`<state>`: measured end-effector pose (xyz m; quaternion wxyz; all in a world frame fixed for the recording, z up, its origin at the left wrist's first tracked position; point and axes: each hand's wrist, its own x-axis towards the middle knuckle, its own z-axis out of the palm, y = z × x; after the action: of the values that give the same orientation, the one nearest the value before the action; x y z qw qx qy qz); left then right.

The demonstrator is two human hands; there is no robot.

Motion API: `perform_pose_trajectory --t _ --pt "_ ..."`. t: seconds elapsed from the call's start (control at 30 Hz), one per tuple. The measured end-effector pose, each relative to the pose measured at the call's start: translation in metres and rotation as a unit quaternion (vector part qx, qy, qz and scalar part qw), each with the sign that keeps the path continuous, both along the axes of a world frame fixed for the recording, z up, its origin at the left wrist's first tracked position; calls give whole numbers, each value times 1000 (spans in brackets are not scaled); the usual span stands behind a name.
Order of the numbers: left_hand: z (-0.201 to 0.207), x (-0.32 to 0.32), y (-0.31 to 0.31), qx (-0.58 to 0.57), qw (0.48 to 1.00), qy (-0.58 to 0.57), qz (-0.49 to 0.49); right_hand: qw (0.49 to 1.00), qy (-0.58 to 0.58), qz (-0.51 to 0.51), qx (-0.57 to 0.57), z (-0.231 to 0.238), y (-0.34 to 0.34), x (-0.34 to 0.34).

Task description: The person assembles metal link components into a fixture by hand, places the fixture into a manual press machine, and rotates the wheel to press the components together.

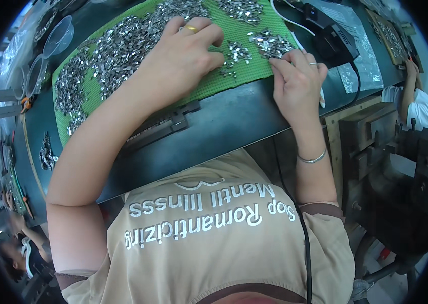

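Observation:
Many small shiny metal pieces [128, 48] lie in heaps on a green textured mat [234, 80]. My left hand [186, 53], with a gold ring, is over the big heap, its fingers curled inward; what they hold, if anything, is hidden. Beside a smaller heap of metal pieces [270, 43] at the mat's right edge is my right hand [300, 78]. Its thumb and forefinger are pinched together at that heap's near side, and anything between them is too small to make out. A slim white object [322, 97] shows partly behind this hand.
A dark slotted metal fixture [161, 126] lies along the near table edge [209, 157]. At right are a black corded device [333, 40] and a clear plastic bag [363, 71]. Clear plastic cups [59, 36] stand far left. Other people work at both sides; heavy dark machinery [391, 167] stands right.

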<state>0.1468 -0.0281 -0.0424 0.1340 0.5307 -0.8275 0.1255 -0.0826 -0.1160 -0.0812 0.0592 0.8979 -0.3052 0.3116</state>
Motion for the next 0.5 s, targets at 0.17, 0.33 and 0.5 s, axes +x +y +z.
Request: perform_pose_trajectory --t 0.17,0.33,0.5 --pt "0 0 0 39 999 -17 -11 996 68 49 -37 5 -16 8" --pt "-1 6 13 -5 999 41 18 994 79 63 -50 1 -22 12" --pt "17 20 90 141 964 184 127 992 115 46 -37 5 -6 14"
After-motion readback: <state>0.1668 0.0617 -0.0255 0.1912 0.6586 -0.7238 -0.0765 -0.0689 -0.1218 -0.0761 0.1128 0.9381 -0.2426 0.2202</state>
